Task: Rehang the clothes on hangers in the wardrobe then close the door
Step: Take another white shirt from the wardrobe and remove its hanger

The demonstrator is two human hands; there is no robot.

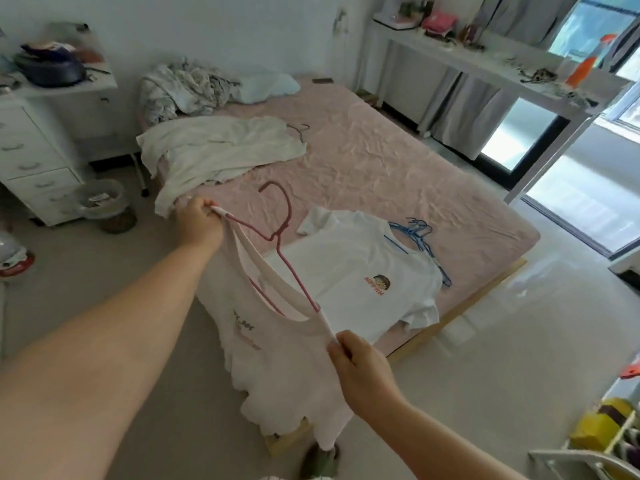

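A pale pink tank top (277, 368) hangs on a red wire hanger (280, 233), held up over the foot of the bed. My left hand (199, 223) grips one shoulder strap and that end of the hanger. My right hand (360, 368) pinches the other strap at the hanger's opposite end. On the pink bed (381, 161) lies a white T-shirt (360, 278) with a small cartoon print, and blue hangers (419, 237) sit at its collar. A cream garment (214, 150) on a thin hanger lies further up the bed. The wardrobe is out of view.
A white drawer unit (38, 157) stands at left with a bin (100, 202) beside it. A long white desk (485, 60) runs along the right wall by the window. A rumpled blanket (183, 88) and a pillow (266, 84) lie at the bed's head. A shoe rack (606, 431) stands at the lower right.
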